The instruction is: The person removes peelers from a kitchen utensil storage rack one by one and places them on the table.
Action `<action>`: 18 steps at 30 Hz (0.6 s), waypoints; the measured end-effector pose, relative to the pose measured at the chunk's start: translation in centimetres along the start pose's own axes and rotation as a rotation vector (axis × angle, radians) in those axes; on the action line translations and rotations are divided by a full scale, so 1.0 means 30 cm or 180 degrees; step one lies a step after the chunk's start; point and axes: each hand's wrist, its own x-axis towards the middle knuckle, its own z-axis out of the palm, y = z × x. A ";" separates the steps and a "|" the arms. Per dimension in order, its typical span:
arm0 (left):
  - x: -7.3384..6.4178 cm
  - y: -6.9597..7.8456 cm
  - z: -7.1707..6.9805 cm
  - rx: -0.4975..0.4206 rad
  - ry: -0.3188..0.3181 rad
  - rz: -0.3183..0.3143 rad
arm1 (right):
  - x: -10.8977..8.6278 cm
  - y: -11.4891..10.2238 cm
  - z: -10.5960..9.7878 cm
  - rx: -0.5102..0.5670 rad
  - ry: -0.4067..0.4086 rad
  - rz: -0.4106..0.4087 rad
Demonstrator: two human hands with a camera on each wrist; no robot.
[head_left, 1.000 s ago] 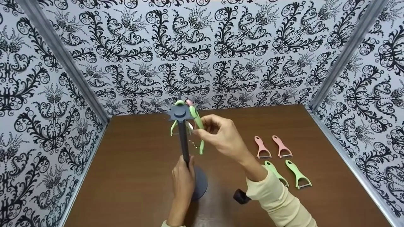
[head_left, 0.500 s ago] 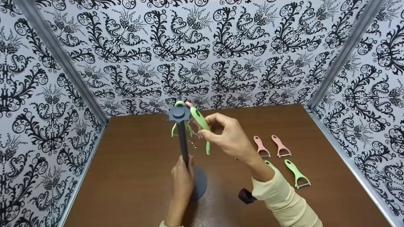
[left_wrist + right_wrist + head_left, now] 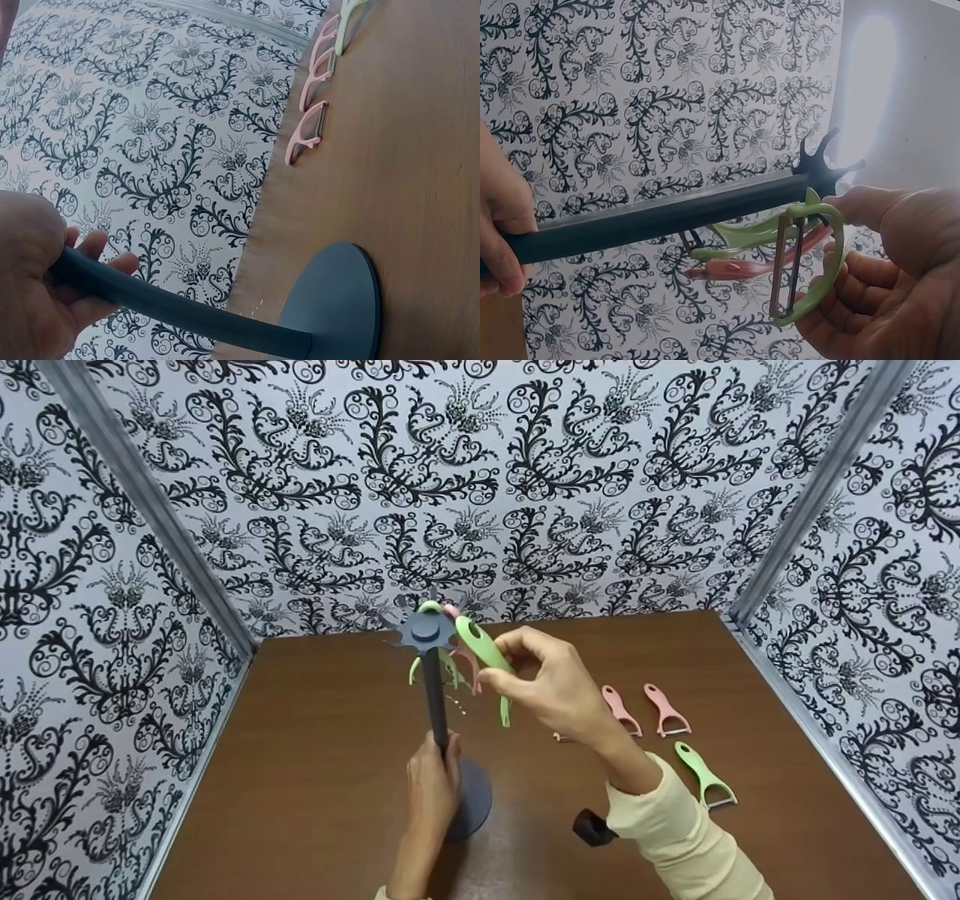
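Note:
My left hand [image 3: 433, 784] grips the pole [image 3: 435, 697] of a dark grey rack, whose hooked top [image 3: 426, 634] leans away from me. In my right hand [image 3: 551, 682], thumb and fingers pinch a green Y-shaped peeler [image 3: 480, 643] by its handle. The handle's holed end is right beside the rack's hooks. Behind it, another green peeler [image 3: 757, 234] and a pink peeler [image 3: 731, 270] hang from the rack, partly covered in the right wrist view. The round base [image 3: 334, 300] of the rack is at the table in the left wrist view.
On the right of the brown table [image 3: 315, 780] lie a pink peeler [image 3: 667, 711], a second pink one [image 3: 613, 701] and a green peeler [image 3: 705, 775]. Another pink peeler [image 3: 307, 135] shows in the left wrist view. Patterned walls [image 3: 465, 472] enclose the table. A small black object [image 3: 594, 829] is at the right sleeve.
My right hand and the green peeler have shifted rightward, a little away from the hooks, and the peeler's handle has turned. More of the hanging pink peeler shows. The left hand keeps its hold.

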 end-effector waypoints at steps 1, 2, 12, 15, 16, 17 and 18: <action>0.002 0.001 0.000 -0.0005 0.0009 0.0026 | -0.001 -0.002 -0.001 -0.0011 0.0002 -0.0004; 0.003 0.003 -0.001 -0.0016 0.0013 0.0048 | -0.001 -0.003 -0.003 -0.0026 0.0007 -0.0010; 0.007 0.001 -0.011 -0.0028 -0.0074 0.0047 | -0.005 -0.013 -0.010 -0.0139 0.0065 -0.0033; 0.009 -0.003 -0.012 -0.0035 -0.0143 -0.0028 | -0.005 -0.015 -0.011 -0.0135 0.0065 -0.0028; 0.010 -0.004 -0.013 -0.0041 -0.0161 -0.0047 | -0.005 -0.016 -0.011 -0.0134 0.0063 -0.0028; 0.010 -0.004 -0.013 -0.0052 -0.0177 -0.0060 | -0.006 -0.016 -0.011 -0.0135 0.0065 -0.0027; 0.011 -0.005 -0.013 -0.0059 -0.0191 -0.0071 | -0.006 -0.017 -0.012 -0.0135 0.0068 -0.0026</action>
